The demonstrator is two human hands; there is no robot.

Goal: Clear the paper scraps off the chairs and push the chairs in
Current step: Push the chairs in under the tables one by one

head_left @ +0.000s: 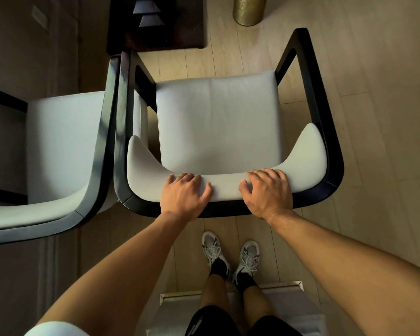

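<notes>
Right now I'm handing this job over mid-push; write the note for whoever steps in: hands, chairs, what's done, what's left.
Left hand: on the padded top of the near chair's backrest, fingers curled over its front edge.
Right hand: same backrest, further right, gripping the same way.
Near chair: seat shows no paper scraps; it stands on open floor, facing a dark table base.
Second chair: close on the left, arms nearly touching; the visible part of its seat is also free of scraps.
Done: scraps appear cleared.
Left: push the near chair forward, then check the second one.
</notes>
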